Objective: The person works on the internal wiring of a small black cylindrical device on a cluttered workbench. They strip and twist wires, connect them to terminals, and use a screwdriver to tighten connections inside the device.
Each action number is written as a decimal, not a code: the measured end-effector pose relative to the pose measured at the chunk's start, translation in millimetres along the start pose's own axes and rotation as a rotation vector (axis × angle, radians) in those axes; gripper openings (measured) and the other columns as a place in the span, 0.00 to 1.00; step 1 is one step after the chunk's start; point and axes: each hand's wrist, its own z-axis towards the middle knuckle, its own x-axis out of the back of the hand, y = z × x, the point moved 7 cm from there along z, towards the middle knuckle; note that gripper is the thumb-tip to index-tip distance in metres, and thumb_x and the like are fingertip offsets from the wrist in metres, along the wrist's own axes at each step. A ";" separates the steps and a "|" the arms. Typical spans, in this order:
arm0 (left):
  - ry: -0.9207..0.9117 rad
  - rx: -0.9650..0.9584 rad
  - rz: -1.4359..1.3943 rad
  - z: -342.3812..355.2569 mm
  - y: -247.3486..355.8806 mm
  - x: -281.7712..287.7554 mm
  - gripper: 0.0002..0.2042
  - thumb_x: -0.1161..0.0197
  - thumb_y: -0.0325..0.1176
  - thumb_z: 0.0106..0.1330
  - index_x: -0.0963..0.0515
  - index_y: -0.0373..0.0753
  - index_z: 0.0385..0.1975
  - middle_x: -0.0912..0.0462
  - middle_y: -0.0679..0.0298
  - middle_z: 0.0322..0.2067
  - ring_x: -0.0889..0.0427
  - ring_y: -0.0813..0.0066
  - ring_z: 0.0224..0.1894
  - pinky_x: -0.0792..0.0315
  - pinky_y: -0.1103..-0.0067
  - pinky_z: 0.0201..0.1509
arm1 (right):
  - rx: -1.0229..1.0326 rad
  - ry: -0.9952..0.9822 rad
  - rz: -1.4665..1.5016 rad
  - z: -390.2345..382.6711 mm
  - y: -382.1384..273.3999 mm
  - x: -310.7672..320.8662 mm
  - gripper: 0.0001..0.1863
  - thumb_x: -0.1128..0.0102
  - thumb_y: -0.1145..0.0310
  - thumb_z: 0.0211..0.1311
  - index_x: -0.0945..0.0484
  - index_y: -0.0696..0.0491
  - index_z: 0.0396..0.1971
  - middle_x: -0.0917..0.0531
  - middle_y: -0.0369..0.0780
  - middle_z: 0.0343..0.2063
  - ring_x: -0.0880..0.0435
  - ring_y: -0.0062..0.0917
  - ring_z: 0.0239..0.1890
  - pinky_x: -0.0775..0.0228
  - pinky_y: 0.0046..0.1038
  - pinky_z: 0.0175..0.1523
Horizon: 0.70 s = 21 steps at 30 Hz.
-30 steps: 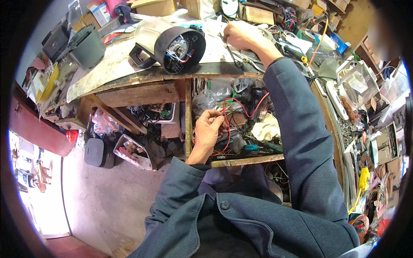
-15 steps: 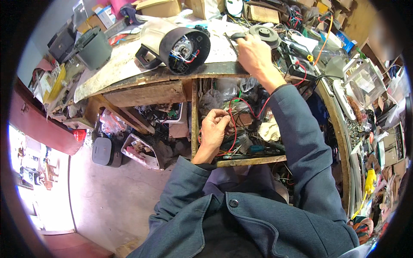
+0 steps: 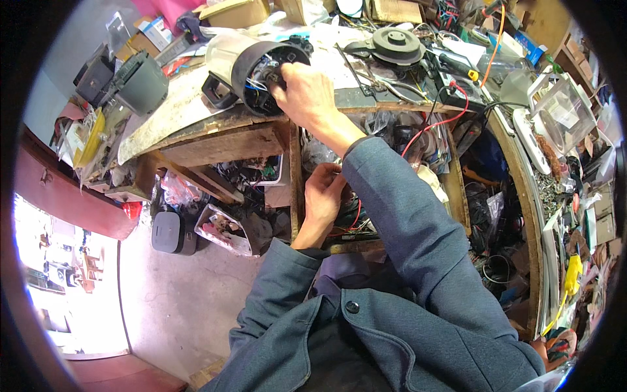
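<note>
My right hand (image 3: 307,95) reaches into the open black base of a clear-walled appliance (image 3: 222,49) lying on its side on the bench; motor parts and wires (image 3: 256,85) show there, and its curled fingertips hide what they hold. Lower down, my left hand (image 3: 323,196) is pinched above the open drawer, by a red wire (image 3: 358,215), partly behind my right sleeve; its fingertips seem to hold the wire. A grey disc-shaped part (image 3: 395,42) lies right of the appliance, beside a thin dark tool (image 3: 353,68).
The paper-covered bench (image 3: 163,124) carries a grey-green container (image 3: 140,85), a yellow tray (image 3: 91,137), tools and cords. A clear container (image 3: 562,111) sits amid clutter at the right. Below are a cluttered drawer (image 3: 385,134), a dark bin (image 3: 168,232) and a box of debris (image 3: 222,228).
My right hand has left the grey disc part and moved left into the appliance's base. My left hand has stayed low at the drawer, in much the same pinch.
</note>
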 end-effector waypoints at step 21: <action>-0.036 -0.085 0.057 11.0 -3.5 -12.8 0.05 0.45 0.24 0.73 0.25 0.33 0.44 0.18 0.66 0.26 0.24 0.85 0.23 0.31 0.86 0.26 | 0.200 -0.113 -0.095 19.8 -13.6 -9.0 0.05 0.39 0.71 0.52 0.15 0.51 0.27 0.14 0.46 0.25 0.11 0.42 0.33 0.20 0.42 0.38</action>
